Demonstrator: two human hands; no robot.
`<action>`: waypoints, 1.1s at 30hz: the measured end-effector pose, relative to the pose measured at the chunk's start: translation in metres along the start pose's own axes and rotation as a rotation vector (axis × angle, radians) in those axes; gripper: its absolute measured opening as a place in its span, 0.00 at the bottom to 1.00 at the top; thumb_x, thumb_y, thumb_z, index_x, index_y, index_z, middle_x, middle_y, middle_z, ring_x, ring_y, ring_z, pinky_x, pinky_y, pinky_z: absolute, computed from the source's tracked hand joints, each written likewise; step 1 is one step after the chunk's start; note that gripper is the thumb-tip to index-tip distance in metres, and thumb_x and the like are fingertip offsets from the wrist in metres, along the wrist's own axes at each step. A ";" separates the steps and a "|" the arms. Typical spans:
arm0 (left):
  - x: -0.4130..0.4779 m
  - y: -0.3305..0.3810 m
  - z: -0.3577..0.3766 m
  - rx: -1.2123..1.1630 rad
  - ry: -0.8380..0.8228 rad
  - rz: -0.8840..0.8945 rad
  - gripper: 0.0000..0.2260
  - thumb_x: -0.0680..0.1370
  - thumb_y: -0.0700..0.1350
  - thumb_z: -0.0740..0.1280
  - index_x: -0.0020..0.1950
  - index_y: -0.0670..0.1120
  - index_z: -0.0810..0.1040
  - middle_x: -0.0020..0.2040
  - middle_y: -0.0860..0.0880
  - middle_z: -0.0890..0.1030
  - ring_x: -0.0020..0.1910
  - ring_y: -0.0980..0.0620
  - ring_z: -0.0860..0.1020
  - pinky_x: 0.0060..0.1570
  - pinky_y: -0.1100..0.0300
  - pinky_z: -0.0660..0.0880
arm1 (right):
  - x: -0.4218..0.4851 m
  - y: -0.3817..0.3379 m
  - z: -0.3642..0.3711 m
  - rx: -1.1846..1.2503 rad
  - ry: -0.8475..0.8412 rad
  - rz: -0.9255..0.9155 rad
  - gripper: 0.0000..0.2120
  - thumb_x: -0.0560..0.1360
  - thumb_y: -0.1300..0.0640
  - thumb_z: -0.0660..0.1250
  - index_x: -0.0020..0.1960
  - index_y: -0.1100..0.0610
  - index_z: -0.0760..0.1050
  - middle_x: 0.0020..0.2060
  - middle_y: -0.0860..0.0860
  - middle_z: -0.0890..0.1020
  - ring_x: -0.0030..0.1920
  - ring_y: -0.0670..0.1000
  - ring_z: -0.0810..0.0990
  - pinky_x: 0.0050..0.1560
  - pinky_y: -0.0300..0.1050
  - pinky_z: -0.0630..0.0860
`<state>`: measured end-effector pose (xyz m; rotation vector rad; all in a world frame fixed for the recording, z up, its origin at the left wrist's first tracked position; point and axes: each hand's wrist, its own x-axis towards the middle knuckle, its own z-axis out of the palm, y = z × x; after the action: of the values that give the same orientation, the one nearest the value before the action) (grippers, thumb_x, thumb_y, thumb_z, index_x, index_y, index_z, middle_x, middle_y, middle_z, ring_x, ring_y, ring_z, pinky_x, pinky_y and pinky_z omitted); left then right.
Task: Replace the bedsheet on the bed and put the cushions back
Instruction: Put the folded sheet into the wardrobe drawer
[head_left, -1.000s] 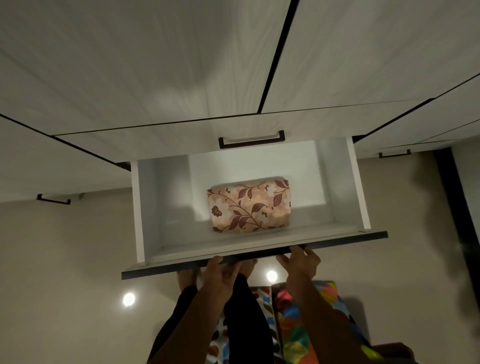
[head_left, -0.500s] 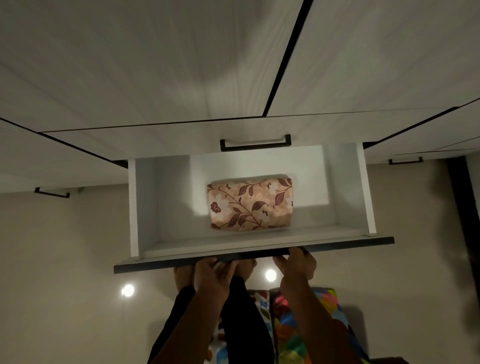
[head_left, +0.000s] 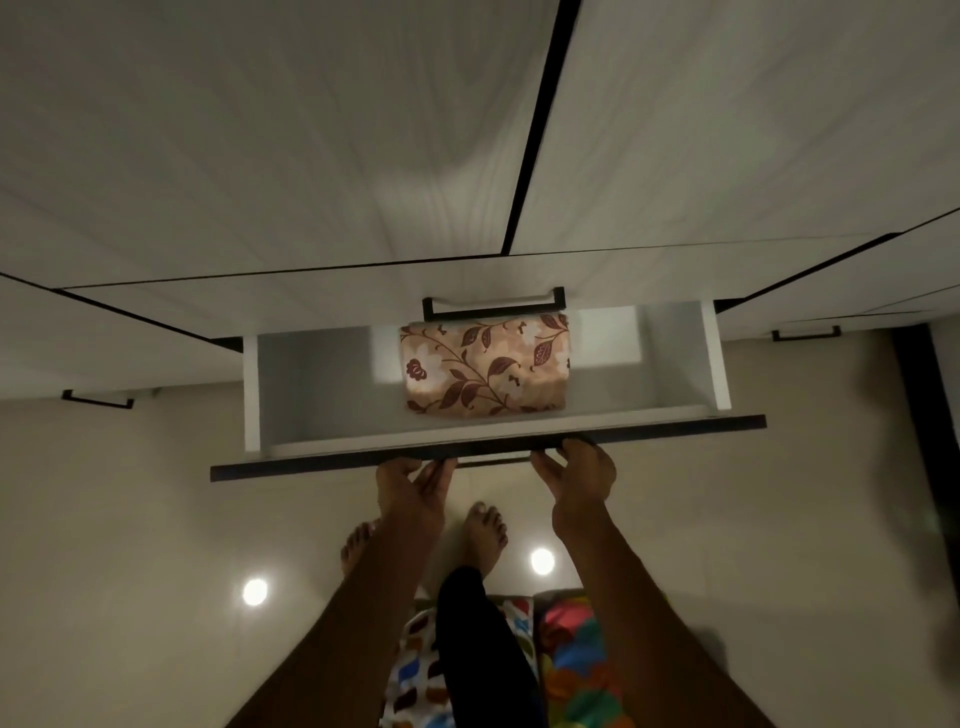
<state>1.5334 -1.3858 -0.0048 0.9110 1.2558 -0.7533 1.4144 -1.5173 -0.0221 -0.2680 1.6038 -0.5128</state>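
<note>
My fingers (head_left: 431, 475) hook the drawer front (head_left: 488, 451); the folded bedsheet (head_left: 485, 370) inside looks soft, light, best gripped by its edges.

Drawer (head_left: 519, 444): pulled out, white inside, dark front edge.
Wardrobe doors (head_left: 291, 156): pale wood grain, split by a dark vertical seam.
Black handle (head_left: 493, 304): on the panel just above the open drawer.
Side handles (head_left: 97, 399): one at left, another at right (head_left: 805, 333).
Floor (head_left: 130, 519): glossy beige, with two bright light reflections (head_left: 254, 591).
</note>
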 end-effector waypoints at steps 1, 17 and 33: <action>-0.006 0.003 0.010 -0.027 -0.019 0.003 0.07 0.78 0.32 0.60 0.52 0.39 0.75 0.54 0.34 0.79 0.53 0.34 0.81 0.65 0.46 0.79 | -0.001 -0.005 0.006 0.000 -0.020 0.002 0.19 0.77 0.68 0.71 0.67 0.61 0.76 0.57 0.61 0.83 0.51 0.63 0.87 0.51 0.59 0.85; 0.024 0.059 0.101 -0.016 -0.302 0.053 0.33 0.76 0.30 0.50 0.82 0.40 0.58 0.72 0.29 0.71 0.70 0.31 0.74 0.75 0.43 0.69 | 0.020 -0.062 0.109 0.164 -0.317 0.047 0.26 0.85 0.48 0.63 0.78 0.59 0.64 0.67 0.66 0.75 0.61 0.67 0.82 0.53 0.58 0.85; 0.023 0.074 0.133 -0.080 -0.418 0.054 0.31 0.75 0.30 0.51 0.80 0.36 0.60 0.71 0.30 0.71 0.69 0.29 0.74 0.74 0.38 0.69 | 0.030 -0.077 0.140 0.144 -0.454 0.049 0.27 0.85 0.39 0.55 0.76 0.56 0.67 0.69 0.64 0.74 0.68 0.65 0.77 0.69 0.61 0.75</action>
<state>1.6617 -1.4696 -0.0068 0.6754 0.8832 -0.7964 1.5388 -1.6212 -0.0156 -0.2169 1.1251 -0.4870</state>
